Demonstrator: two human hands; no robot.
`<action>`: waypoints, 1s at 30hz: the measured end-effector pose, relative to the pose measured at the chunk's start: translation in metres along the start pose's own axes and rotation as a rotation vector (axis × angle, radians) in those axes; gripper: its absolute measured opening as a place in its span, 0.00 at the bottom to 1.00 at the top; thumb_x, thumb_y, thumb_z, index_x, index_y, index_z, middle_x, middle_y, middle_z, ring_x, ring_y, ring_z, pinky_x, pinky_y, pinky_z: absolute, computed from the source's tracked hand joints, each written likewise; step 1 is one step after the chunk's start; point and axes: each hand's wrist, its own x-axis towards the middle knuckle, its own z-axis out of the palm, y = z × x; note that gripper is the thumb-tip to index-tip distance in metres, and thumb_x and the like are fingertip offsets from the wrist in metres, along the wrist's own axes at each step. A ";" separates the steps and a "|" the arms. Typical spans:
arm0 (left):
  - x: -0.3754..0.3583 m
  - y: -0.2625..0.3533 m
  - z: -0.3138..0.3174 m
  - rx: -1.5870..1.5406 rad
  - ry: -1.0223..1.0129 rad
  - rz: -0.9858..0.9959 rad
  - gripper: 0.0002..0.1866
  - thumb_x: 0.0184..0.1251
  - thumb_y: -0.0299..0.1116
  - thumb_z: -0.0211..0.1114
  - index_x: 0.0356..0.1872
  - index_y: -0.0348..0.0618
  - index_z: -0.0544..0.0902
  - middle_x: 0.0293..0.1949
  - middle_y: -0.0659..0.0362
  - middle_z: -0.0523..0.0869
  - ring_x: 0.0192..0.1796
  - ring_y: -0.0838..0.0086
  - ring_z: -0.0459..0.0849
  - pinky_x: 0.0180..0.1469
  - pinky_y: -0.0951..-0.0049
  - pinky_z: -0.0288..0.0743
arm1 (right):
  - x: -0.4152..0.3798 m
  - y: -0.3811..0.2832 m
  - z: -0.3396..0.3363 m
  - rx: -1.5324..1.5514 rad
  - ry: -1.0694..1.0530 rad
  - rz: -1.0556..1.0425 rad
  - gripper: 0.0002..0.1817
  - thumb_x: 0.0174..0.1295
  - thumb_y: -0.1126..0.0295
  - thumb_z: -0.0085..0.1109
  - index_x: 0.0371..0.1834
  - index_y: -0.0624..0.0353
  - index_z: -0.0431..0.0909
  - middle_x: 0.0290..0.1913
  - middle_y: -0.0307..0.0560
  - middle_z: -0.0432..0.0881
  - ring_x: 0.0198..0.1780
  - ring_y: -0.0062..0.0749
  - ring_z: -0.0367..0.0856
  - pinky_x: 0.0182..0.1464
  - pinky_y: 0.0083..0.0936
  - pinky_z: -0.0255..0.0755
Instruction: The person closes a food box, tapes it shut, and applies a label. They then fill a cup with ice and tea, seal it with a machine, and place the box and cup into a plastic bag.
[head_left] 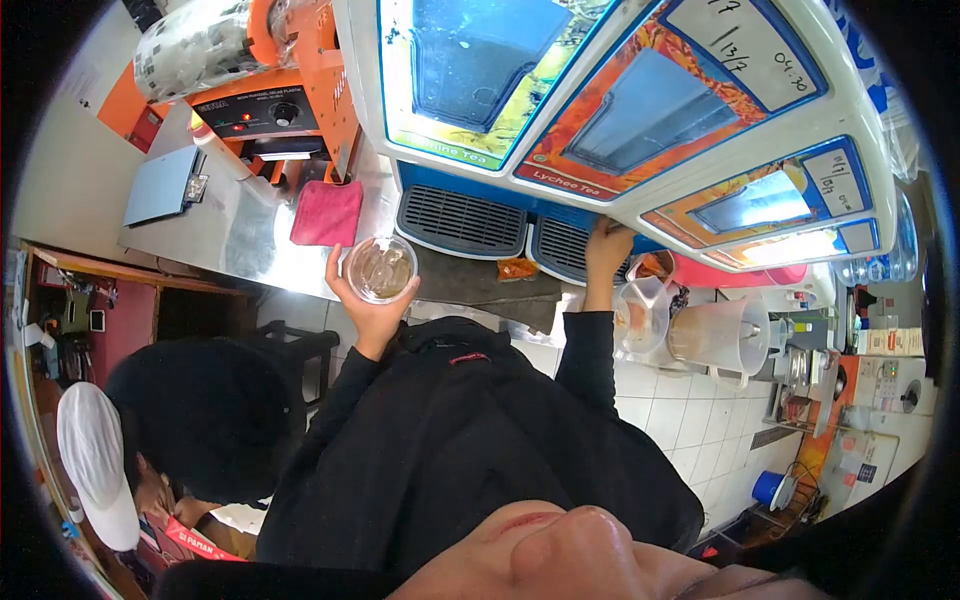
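My left hand (370,306) is wrapped round a clear plastic cup (380,268) with ice and some liquid in it, near the counter's front edge. My right hand (607,250) reaches under the drink dispenser (600,185), above the right drip tray (560,248); its fingertips are hidden by the dispenser, and I cannot make out what they touch. The left drip tray (462,215) lies between my hands. A folded pink cloth (327,212) rests on the counter, just beyond the cup.
An orange cup sealer (265,110) stands at the back left, with a bottle (212,140) beside it. Clear pitchers (715,335) are at the right. Another person in a white cap (95,450) is at the lower left, near a black stool (310,350).
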 end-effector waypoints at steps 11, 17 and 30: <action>-0.007 0.010 0.018 0.022 0.033 0.010 0.58 0.39 0.24 0.79 0.69 0.44 0.44 0.57 0.47 0.72 0.61 0.61 0.73 0.64 0.61 0.66 | 0.004 0.021 0.006 -0.077 -0.049 -0.162 0.11 0.58 0.70 0.55 0.36 0.68 0.80 0.38 0.66 0.81 0.41 0.63 0.78 0.42 0.48 0.69; -0.012 0.018 0.022 -0.022 0.074 0.022 0.57 0.37 0.25 0.79 0.67 0.43 0.48 0.56 0.49 0.72 0.60 0.63 0.74 0.63 0.64 0.67 | 0.007 0.038 0.017 0.086 -0.020 -0.002 0.15 0.62 0.68 0.54 0.42 0.73 0.73 0.37 0.66 0.81 0.40 0.60 0.80 0.40 0.46 0.70; -0.028 0.025 0.018 0.020 0.134 -0.024 0.57 0.36 0.22 0.79 0.67 0.43 0.48 0.56 0.49 0.72 0.59 0.63 0.75 0.62 0.65 0.68 | 0.006 0.030 0.012 0.058 -0.040 -0.068 0.26 0.62 0.67 0.60 0.51 0.75 0.58 0.44 0.65 0.81 0.46 0.50 0.83 0.48 0.34 0.74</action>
